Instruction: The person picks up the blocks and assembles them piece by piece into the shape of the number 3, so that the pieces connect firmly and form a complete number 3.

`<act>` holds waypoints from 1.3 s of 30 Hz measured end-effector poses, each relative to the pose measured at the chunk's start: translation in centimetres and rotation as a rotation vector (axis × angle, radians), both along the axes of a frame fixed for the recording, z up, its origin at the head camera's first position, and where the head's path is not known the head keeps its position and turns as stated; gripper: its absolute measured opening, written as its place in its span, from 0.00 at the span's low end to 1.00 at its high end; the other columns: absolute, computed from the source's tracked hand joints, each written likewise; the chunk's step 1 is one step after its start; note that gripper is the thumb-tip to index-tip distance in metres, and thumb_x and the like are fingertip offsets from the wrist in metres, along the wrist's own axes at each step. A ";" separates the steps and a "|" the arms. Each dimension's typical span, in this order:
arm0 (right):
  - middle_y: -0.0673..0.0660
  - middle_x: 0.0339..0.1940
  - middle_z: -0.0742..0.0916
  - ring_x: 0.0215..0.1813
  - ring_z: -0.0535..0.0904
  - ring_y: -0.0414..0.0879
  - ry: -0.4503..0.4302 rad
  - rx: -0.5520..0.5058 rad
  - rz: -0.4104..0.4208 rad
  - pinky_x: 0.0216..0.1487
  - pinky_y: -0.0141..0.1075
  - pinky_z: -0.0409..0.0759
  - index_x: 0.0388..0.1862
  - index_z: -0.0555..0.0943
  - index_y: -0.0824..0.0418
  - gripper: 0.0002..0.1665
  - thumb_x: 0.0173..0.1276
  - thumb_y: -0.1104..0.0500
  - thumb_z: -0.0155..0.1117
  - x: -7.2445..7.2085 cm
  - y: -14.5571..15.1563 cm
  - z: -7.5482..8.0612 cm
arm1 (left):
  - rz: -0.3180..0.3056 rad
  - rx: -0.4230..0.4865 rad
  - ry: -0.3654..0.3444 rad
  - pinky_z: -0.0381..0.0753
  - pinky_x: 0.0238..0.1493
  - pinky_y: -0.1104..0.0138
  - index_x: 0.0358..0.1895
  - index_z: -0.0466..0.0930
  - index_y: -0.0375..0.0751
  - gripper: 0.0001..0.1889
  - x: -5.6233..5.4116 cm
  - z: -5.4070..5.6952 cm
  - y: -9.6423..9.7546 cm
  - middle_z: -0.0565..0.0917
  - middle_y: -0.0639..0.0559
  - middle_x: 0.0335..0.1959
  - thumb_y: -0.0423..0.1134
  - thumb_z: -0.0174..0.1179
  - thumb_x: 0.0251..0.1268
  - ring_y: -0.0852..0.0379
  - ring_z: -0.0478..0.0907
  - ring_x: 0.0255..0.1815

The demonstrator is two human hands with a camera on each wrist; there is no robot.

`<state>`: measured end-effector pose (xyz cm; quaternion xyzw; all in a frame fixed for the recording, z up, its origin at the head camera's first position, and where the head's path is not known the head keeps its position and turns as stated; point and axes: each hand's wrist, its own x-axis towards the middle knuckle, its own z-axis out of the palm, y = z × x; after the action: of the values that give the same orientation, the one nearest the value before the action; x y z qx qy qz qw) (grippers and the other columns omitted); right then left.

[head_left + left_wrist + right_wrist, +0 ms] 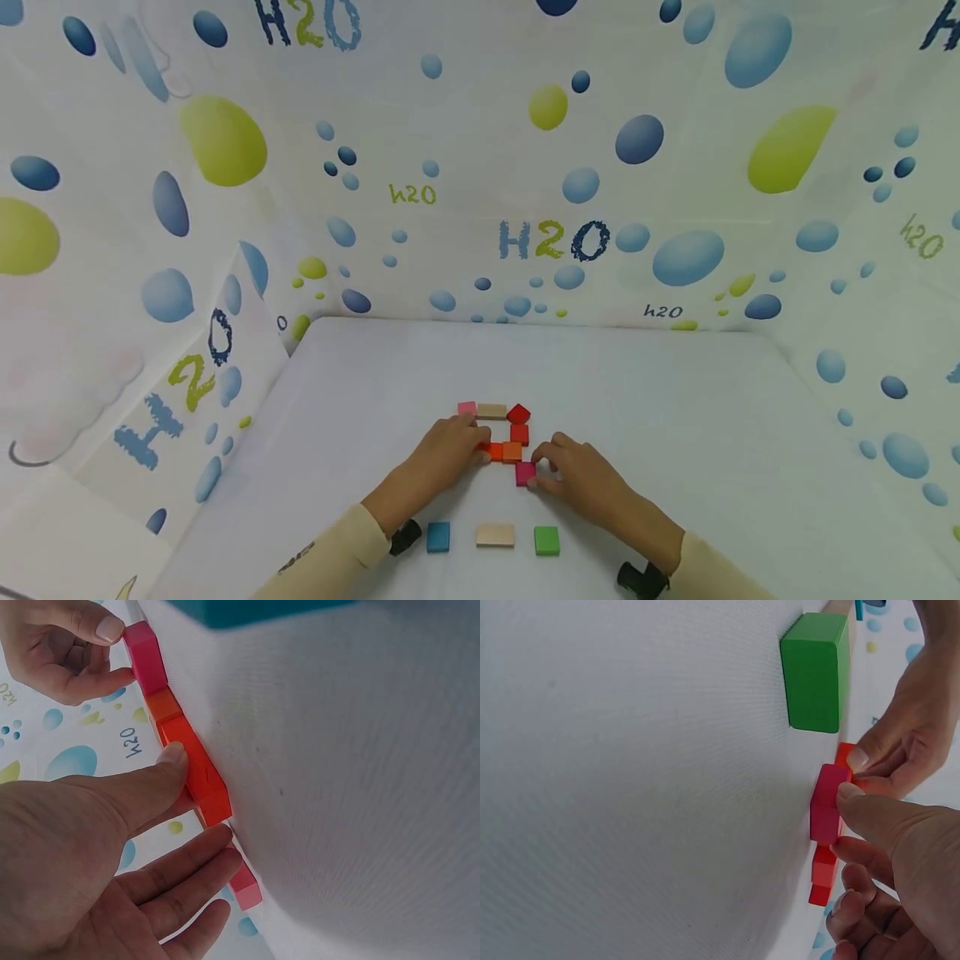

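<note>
On the white tabletop, my left hand (447,450) pinches an orange-red block (196,769), its thumb on the near face. Next to that block sits an orange block (512,452). My right hand (579,473) holds a crimson block (827,802) between thumb and index finger, just below the orange one. Above them a red block (519,435) stands under a red pentagon-shaped block (518,413). A pale wooden block (492,412) and a pink block (467,408) continue the row leftward, the pink one partly behind my left fingers.
Nearer to me lie a blue block (438,537), a pale wooden plank-like block (495,536) and a green block (547,541), spaced apart in a row. A white sheet (480,167) printed with drops and "H2O" rises behind the table.
</note>
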<state>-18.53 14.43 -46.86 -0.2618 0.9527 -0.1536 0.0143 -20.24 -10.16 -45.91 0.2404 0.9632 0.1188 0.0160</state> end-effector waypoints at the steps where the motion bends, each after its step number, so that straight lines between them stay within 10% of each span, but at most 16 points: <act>1: 0.43 0.35 0.79 0.34 0.74 0.35 0.010 -0.003 0.006 0.36 0.30 0.77 0.49 0.87 0.48 0.15 0.66 0.48 0.79 -0.1 0.0 0.0 | 0.001 -0.002 0.004 0.85 0.55 0.55 0.50 0.88 0.48 0.12 -0.2 -0.1 0.0 0.85 0.48 0.46 0.46 0.73 0.68 0.52 0.82 0.49; 39: 0.44 0.34 0.80 0.31 0.74 0.35 0.010 -0.058 -0.028 0.37 0.29 0.79 0.50 0.86 0.50 0.16 0.66 0.51 0.79 -0.1 -1.5 -1.3 | -0.033 -0.041 0.049 0.84 0.55 0.57 0.48 0.88 0.49 0.10 -0.4 -0.6 -0.8 0.85 0.51 0.44 0.45 0.72 0.70 0.54 0.80 0.48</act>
<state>-18.67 12.97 -48.13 -0.2494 0.9515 -0.1802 -0.0003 -20.67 -10.94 -46.53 0.2587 0.9615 0.0927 -0.0007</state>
